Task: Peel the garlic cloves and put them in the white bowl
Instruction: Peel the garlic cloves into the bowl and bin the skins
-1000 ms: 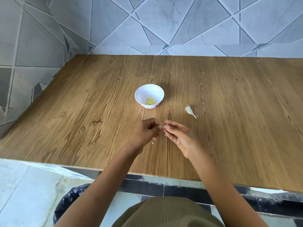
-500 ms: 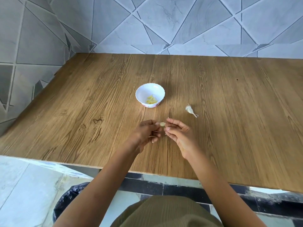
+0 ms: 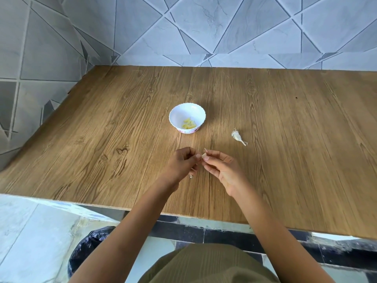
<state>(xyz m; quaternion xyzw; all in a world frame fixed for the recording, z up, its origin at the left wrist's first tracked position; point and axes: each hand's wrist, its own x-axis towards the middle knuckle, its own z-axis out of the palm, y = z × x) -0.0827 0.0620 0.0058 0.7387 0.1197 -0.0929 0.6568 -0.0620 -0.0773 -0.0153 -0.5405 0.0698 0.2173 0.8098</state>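
**A:** Where is the clove being worked on?

**B:** The garlic clove (image 3: 204, 155) is held above the wooden table (image 3: 102, 139), on the near side of the white bowl (image 3: 179, 111) and well short of it. The left hand (image 3: 181, 162) and right hand (image 3: 222, 170) meet at it, fingertips pinched onto it from either side. A flap of skin sticks up from its top, so I judge it only partly peeled.

**A:** And the bowl?

**B:** A few yellowish peeled cloves (image 3: 189, 124) lie in its bottom. To its right, apart from it, sits a papery garlic piece (image 3: 237, 137). I cannot tell whether that is a whole clove or only stalk and husk.

**A:** What could go wrong from here?

**B:** The clove is small and probably slick once bare. A hard tug on the skin could squirt it out of the pinch, and it might roll off the near edge toward the black bin bag (image 3: 87, 248) on the floor. The skin may also tear into shreds and cling. A skin scrap (image 3: 191, 176) already lies on the table under the left hand.

**A:** Anything else?

**B:** A careless toss across the gap to the bowl could miss the rim, or carry loose husk in with the clean cloves.
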